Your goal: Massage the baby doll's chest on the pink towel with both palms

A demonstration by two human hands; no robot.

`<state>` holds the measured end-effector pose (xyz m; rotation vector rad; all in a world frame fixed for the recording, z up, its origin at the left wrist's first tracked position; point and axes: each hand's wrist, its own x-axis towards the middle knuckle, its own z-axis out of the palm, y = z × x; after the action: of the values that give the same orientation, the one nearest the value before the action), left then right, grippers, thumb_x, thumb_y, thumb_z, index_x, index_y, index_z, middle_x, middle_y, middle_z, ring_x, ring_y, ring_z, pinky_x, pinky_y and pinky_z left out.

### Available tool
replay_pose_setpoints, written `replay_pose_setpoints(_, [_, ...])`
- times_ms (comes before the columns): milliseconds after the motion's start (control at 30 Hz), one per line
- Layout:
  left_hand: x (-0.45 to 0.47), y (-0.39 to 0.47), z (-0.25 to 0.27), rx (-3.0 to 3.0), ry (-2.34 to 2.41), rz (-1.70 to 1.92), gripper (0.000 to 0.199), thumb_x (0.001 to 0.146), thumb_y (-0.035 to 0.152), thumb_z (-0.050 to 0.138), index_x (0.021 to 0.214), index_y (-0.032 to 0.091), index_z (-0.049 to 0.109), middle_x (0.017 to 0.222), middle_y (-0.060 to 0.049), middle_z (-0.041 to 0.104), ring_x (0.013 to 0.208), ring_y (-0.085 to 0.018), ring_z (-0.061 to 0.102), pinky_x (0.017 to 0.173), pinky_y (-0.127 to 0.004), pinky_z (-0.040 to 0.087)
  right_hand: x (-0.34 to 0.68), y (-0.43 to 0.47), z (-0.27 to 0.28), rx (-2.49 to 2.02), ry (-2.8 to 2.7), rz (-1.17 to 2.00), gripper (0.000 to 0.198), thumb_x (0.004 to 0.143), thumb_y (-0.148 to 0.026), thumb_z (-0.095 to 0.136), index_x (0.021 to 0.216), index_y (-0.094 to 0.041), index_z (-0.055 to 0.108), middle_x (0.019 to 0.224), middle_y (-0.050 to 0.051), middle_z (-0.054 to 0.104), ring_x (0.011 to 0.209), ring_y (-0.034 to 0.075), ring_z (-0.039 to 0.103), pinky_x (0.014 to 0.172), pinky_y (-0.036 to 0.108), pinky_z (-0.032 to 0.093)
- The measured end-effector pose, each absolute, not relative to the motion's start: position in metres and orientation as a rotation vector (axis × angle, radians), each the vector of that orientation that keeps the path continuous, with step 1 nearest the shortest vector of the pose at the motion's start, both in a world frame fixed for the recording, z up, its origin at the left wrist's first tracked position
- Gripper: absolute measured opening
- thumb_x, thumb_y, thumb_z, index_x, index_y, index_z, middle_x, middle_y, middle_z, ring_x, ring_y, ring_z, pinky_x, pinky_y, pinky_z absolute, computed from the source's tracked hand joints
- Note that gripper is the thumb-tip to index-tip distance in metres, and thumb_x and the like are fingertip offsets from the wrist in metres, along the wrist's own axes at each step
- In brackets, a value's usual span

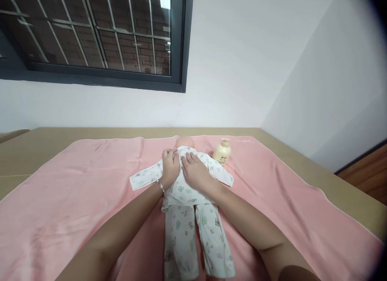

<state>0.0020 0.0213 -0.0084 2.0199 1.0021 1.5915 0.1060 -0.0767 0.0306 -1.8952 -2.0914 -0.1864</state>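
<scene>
A baby doll (185,142) lies stretched out, its head at the far end. It wears a white printed long-sleeved top (184,196) and matching trousers (180,228), with both sleeves spread to the sides. My left hand (171,165), a silver bangle on its wrist, is closed at the left shoulder of the top and appears to grip the fabric there. Flat on the upper part of the top rests my right hand (195,170), fingers extended. Both forearms reach across the doll's sides. Which way the doll faces cannot be made out.
Under the doll a pink blanket (84,188) covers most of the tan surface (302,168). A cream pump bottle (221,152) stands just beyond the right sleeve. Behind are a white wall (229,71) and a barred window (99,35).
</scene>
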Motion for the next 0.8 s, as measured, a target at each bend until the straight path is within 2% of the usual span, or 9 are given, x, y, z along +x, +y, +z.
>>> replay_pose_setpoints(100, [0.003,0.02,-0.008,2.069,1.055,1.579,0.024,0.09,0.016,0.04,0.102,0.017,0.06,0.104,-0.01,0.051,0.103,-0.022,0.053,0.097,-0.041,0.046,0.117,-0.069,0.032,-1.676,-2.216,-0.1,0.048,0.098,-0.028,0.033,0.144,-0.018,0.039,0.153,0.008,0.035,0.144,0.025,0.023,0.117,0.045,0.016])
replay_pose_setpoints(167, [0.003,0.019,-0.009,2.122,1.03,1.549,0.027,0.088,0.012,0.038,0.103,0.017,0.06,0.105,-0.01,0.053,0.105,-0.022,0.053,0.099,-0.041,0.045,0.129,-0.063,0.034,-1.667,-2.176,-0.024,0.047,0.099,-0.034,0.032,0.143,-0.02,0.041,0.153,0.006,0.035,0.143,0.024,0.025,0.116,0.043,0.018])
replay_pose_setpoints(267, [0.003,0.019,-0.011,2.214,1.056,1.461,0.028,0.085,0.011,0.041,0.105,0.016,0.059,0.106,-0.011,0.055,0.107,-0.024,0.052,0.099,-0.043,0.045,0.139,-0.06,0.035,-1.88,-1.924,-0.026,0.054,0.099,-0.047,0.032,0.139,-0.013,0.044,0.147,0.014,0.042,0.136,0.028,0.037,0.109,0.041,0.03])
replay_pose_setpoints(333, [0.002,0.019,-0.01,2.265,1.13,1.387,0.027,0.086,0.015,0.043,0.107,0.016,0.06,0.106,-0.011,0.056,0.107,-0.026,0.052,0.099,-0.045,0.045,0.138,-0.063,0.035,-2.031,-1.778,-0.092,0.061,0.096,-0.054,0.034,0.132,-0.008,0.05,0.136,0.021,0.051,0.126,0.032,0.047,0.102,0.041,0.036])
replay_pose_setpoints(433, [0.002,0.018,-0.005,2.367,1.219,1.224,0.029,0.089,0.022,0.042,0.11,0.015,0.06,0.109,-0.013,0.06,0.109,-0.028,0.053,0.099,-0.046,0.044,0.133,-0.068,0.036,-2.118,-1.742,-0.179,0.059,0.094,-0.058,0.035,0.114,-0.007,0.06,0.113,0.02,0.064,0.109,0.033,0.056,0.096,0.041,0.038])
replay_pose_setpoints(500, [0.002,0.017,-0.001,2.437,1.274,1.088,0.03,0.09,0.023,0.04,0.11,0.013,0.06,0.111,-0.015,0.062,0.11,-0.03,0.055,0.099,-0.047,0.043,0.133,-0.067,0.036,-2.1,-1.768,-0.204,0.058,0.095,-0.058,0.034,0.106,-0.009,0.062,0.104,0.018,0.067,0.102,0.031,0.059,0.094,0.04,0.038])
replay_pose_setpoints(633, [0.005,0.016,0.002,2.497,1.365,0.944,0.03,0.089,0.021,0.039,0.109,0.013,0.06,0.113,-0.015,0.065,0.112,-0.029,0.057,0.1,-0.046,0.043,0.144,-0.056,0.03,-1.969,-1.867,-0.148,0.054,0.097,-0.055,0.032,0.114,-0.01,0.058,0.114,0.017,0.064,0.111,0.028,0.055,0.101,0.041,0.033])
replay_pose_setpoints(800, [0.01,0.018,-0.007,2.489,1.322,0.987,0.04,0.095,0.03,0.036,0.126,0.014,0.054,0.136,-0.016,0.054,0.13,-0.029,0.045,0.11,-0.051,0.033,0.152,-0.05,0.022,-1.881,-1.948,-0.079,0.052,0.099,-0.047,0.031,0.136,-0.012,0.043,0.136,0.016,0.053,0.129,0.027,0.043,0.112,0.049,0.017])
